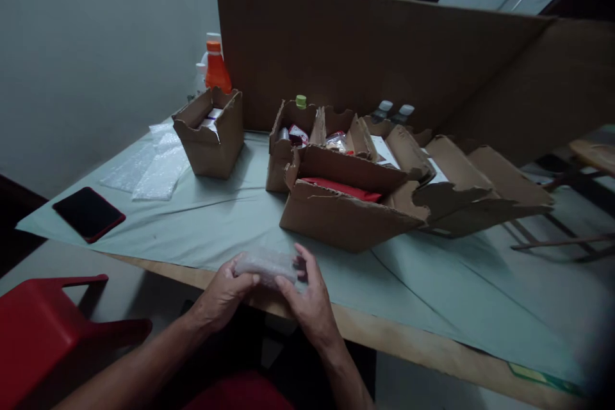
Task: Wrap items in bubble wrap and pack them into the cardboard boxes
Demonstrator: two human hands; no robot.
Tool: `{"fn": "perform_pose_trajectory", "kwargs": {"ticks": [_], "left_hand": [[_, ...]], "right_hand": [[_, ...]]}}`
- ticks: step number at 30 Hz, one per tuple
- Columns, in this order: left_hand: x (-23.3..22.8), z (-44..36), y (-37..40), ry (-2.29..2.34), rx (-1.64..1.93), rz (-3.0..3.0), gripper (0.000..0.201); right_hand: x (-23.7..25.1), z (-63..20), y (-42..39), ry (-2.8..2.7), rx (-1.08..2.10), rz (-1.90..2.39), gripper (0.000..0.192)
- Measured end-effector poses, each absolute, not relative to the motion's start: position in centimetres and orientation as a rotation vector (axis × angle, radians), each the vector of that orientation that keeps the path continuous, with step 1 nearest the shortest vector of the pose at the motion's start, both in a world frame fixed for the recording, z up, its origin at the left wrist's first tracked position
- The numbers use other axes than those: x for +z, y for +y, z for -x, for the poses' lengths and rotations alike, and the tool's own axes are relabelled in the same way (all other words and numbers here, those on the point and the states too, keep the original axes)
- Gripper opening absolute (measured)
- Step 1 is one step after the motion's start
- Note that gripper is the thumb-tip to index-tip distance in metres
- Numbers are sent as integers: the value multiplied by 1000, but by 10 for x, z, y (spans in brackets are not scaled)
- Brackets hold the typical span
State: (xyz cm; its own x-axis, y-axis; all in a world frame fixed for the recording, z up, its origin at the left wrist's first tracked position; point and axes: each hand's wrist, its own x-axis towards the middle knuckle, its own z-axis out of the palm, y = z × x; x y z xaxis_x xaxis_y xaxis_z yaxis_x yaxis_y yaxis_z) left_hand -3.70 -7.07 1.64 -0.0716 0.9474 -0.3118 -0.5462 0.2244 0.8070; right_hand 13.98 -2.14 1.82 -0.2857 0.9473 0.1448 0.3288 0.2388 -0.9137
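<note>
A bundle of clear bubble wrap (269,266) sits between my two hands, just over the near edge of the table. What, if anything, lies inside the wrap I cannot make out. My left hand (229,287) grips its left end, thumb on the near side. At the right end my right hand (310,291) holds it with the thumb pressed on the wrap and the fingers curved behind. Beyond the hands stands a long cardboard box (350,221) with a red packet (341,189) in it.
Several cardboard boxes (276,166) with small goods stand behind. A separate box (218,150) is at the left, beside flat bubble wrap sheets (161,170) and a phone (89,213). A tall cardboard panel (360,51) rises at the back. A red stool (43,327) stands lower left.
</note>
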Motion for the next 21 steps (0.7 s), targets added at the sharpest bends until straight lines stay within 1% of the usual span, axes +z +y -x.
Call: {"fn": "perform_pose_trajectory", "kwargs": {"ticks": [1,2,3,5,6,8,11,13,15,18,19,21], "left_hand": [[17,35,-72,984,1313,-473,36],[18,33,-72,963,1292,-466,40],[18,31,-73,953,1275,-473,43],[16,29,-74,961,1254,-506,43],[15,29,-74,973,1243,-536,42],[15,31,-73,1013,1204,-629,39],[27,38,-63,1144,1230,-930,41],[45,42,-49,1307,1335,-1253,45],[69,43,-26,1470,1449,-1652,53],[101,37,16,1568,1511,-2169,62],[107,33,28,1566,1499,-2264,59],[112,25,46,1553,1469,-2328,40]], "right_hand": [[18,-142,-21,-1688,1213,1139,66],[17,-143,-21,-1610,1390,1082,70],[17,-144,-21,-1535,1551,1024,69],[17,-146,-22,-1418,1731,969,54],[18,-147,-23,-1392,1742,988,44],[19,-153,-23,-1409,1647,1074,34],[26,-170,-22,-1553,1457,1196,30],[37,-185,-20,-1702,1355,1243,27],[53,-201,-16,-1874,1248,1245,24],[84,-225,-8,-2086,1086,1192,21],[94,-235,-6,-2133,1035,1182,20],[111,-259,2,-2198,903,1177,16]]}}
